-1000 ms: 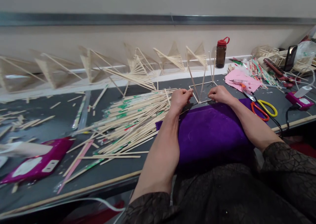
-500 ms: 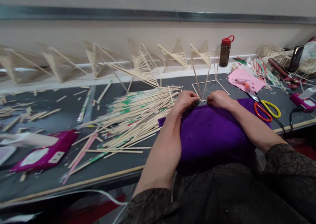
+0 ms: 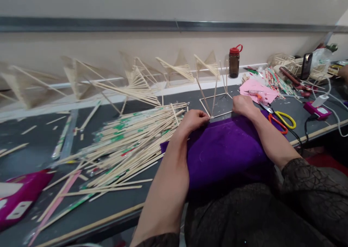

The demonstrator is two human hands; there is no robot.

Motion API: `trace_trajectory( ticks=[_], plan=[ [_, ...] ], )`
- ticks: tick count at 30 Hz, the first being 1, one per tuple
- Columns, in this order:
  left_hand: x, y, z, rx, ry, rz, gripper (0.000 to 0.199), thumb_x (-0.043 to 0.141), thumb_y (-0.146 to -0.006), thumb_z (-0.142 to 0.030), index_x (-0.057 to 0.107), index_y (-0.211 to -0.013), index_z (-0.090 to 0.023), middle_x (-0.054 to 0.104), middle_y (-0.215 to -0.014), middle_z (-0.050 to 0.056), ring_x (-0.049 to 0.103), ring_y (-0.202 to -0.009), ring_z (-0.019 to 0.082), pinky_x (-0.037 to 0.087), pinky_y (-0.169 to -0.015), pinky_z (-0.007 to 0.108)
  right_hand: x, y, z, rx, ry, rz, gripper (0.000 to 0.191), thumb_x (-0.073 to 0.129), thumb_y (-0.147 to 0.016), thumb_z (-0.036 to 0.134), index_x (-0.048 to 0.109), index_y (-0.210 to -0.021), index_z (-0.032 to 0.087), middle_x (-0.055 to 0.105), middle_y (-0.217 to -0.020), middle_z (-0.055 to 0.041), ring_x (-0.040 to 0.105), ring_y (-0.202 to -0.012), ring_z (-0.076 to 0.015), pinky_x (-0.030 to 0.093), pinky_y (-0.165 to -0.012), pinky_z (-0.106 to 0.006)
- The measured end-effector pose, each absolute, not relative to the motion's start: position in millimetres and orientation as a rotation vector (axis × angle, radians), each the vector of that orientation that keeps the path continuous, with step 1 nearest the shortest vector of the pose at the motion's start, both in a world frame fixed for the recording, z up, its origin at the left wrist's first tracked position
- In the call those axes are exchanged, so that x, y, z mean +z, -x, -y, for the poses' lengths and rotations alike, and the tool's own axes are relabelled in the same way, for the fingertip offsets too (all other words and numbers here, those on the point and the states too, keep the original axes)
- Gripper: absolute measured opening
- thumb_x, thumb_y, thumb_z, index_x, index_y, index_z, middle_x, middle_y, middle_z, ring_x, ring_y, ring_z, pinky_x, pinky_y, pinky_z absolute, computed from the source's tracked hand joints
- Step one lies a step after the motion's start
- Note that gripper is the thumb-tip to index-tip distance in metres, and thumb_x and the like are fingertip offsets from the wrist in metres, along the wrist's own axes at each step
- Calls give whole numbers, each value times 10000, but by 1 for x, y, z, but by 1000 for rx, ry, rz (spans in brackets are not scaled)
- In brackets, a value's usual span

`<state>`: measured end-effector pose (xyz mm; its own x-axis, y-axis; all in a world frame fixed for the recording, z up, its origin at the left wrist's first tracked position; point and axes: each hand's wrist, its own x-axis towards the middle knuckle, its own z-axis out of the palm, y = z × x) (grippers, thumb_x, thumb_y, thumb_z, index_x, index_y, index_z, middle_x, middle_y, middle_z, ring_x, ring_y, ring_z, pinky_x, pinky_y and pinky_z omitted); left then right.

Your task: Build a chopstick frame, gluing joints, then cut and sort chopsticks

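Observation:
A small frame of thin wooden sticks [image 3: 223,113] lies on the dark table, with several sticks rising from its corners. My left hand [image 3: 196,119] is closed in a pinch at the frame's near left corner. At the near right corner my right hand [image 3: 243,105] is closed round the end of the frame, its fingertips mostly hidden. Purple cloth [image 3: 225,149] hangs over the table edge beneath both forearms. Left of my left hand lies a large pile of loose sticks [image 3: 136,140].
Woven stick models [image 3: 179,69] stand along the wall. A brown bottle [image 3: 234,62], pink paper [image 3: 258,90], scissors [image 3: 284,119] and a magenta power strip [image 3: 317,111] are to the right. A magenta packet [image 3: 24,196] lies at the left. Another person's hand [image 3: 344,73] shows at the far right.
The view has turned to the right. My right hand has moved right along the frame, away from my left hand, which stays at the near left corner.

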<state>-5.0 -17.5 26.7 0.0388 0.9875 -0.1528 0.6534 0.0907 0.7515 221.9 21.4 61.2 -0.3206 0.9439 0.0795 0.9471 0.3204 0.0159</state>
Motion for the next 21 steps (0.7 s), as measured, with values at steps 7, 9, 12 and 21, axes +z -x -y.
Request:
trace_trajectory(
  ticks=[7, 9, 12, 21],
  plan=[
    [34, -2, 22, 631, -1763, -1697, 175, 632, -696, -348, 705, -687, -189, 609, -538, 15, 530, -508, 135, 371, -515, 243, 104, -276, -62, -141, 1755, 1978, 291, 442, -931, 185, 696, -1028, 82, 724, -987, -182, 668, -959, -274, 505, -861, -376],
    [36, -3, 24, 634, -1795, -1692, 187, 628, -705, -355, 714, -699, -189, 610, -542, 16, 539, -521, 139, 369, -523, 243, 120, -287, -83, -201, 1657, 1971, 305, 441, -952, 227, 683, -1042, 65, 710, -978, -164, 654, -975, -264, 508, -874, -394],
    [38, -4, 27, 647, -1819, -1686, 205, 627, -713, -366, 726, -719, -187, 614, -553, 15, 550, -543, 147, 364, -530, 243, 140, -301, -113, -280, 1657, 1969, 318, 425, -977, 241, 677, -1034, 56, 696, -1026, -150, 640, -1023, -247, 502, -890, -399],
    [46, -12, 33, 628, -1833, -1758, 231, 630, -767, -394, 716, -739, -182, 602, -530, 8, 564, -551, 144, 362, -564, 250, 149, -345, -137, -487, 1967, 1873, 595, 219, -952, 282, 640, -890, -133, 501, -1322, -280, 600, -1133, -214, 411, -816, -338]
  ],
)
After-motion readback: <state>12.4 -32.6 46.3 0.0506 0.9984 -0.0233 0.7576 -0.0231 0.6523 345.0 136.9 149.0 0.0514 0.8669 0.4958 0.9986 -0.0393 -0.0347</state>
